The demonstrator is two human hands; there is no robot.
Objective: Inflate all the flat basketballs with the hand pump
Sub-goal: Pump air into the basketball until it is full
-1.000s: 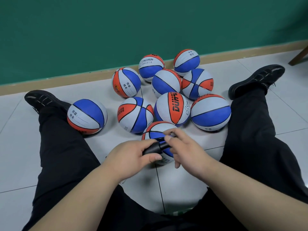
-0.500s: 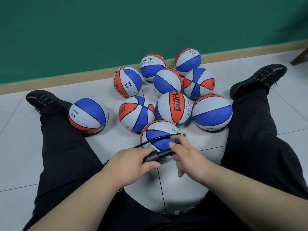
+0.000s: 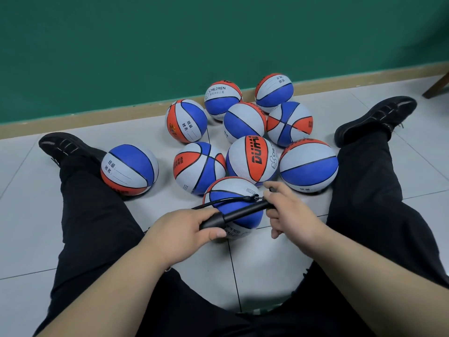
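Note:
A black hand pump (image 3: 237,213) lies across the nearest red, white and blue basketball (image 3: 233,190), which sits on the floor between my legs. My left hand (image 3: 184,229) grips the pump's barrel at its left end. My right hand (image 3: 289,212) grips the handle at the right end, drawn out so the thin rod shows. A black hose (image 3: 218,201) loops from the pump over the ball. Several more basketballs (image 3: 252,159) cluster behind it, and one (image 3: 130,170) rests against my left leg.
I sit on a grey tiled floor (image 3: 262,263) with legs spread, in black trousers and black shoes (image 3: 374,117). A green wall (image 3: 170,45) with a tan skirting strip runs behind the balls. A wooden leg (image 3: 437,87) shows at the far right.
My right hand has moved right and away from the left, pulling the pump handle out. The hose has come into view over the ball.

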